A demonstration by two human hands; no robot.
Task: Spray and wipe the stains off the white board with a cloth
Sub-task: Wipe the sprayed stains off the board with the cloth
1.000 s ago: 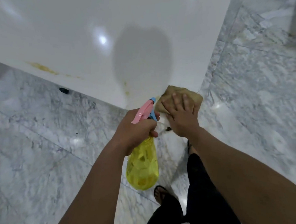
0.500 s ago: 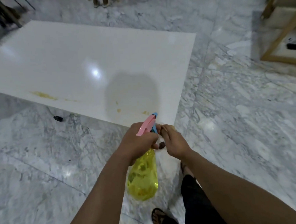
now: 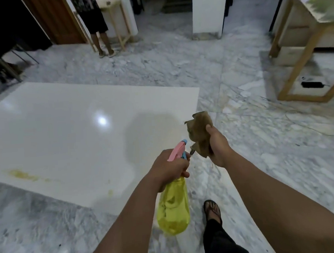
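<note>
Between wipes, cloth lifted off the flat glossy white board [image 3: 64, 122].
Left hand [image 3: 168, 169] gripping yellow plastic spray bottle [image 3: 173, 208]; right hand [image 3: 219, 146] clutching crumpled brown cloth [image 3: 199, 132]; next, likely spraying yellow stain [image 3: 22, 174] near board's left front edge.

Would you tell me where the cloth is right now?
In the head view, the brown cloth is held up in the right hand, right of the spray bottle.

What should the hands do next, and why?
Probably aim the spray bottle, which the left hand grips, at the yellow stain near the white board's left edge. The stain remains there; the right hand holds the cloth lifted.
</note>
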